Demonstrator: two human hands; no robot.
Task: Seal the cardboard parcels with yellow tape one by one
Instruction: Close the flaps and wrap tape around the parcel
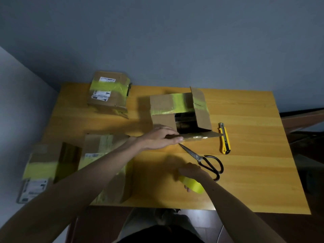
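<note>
An open cardboard parcel (168, 106) stands mid-table, partly covered with yellow tape, its right flap raised and dark contents showing. My left hand (161, 137) grips the parcel's near flap, fingers over its top and thumb along its front edge. My right hand (191, 171) holds a roll of yellow tape (192, 185) close to the table's front edge. Three other parcels bear yellow tape: one at the back left (108, 92), one at the front left (41, 170), and one under my left forearm (105, 146).
Black-handled scissors (203, 159) lie just right of my right hand, blades pointing toward the open parcel. A yellow utility knife (224, 138) lies to the parcel's right. The wooden table (254, 155) meets a grey wall at the back.
</note>
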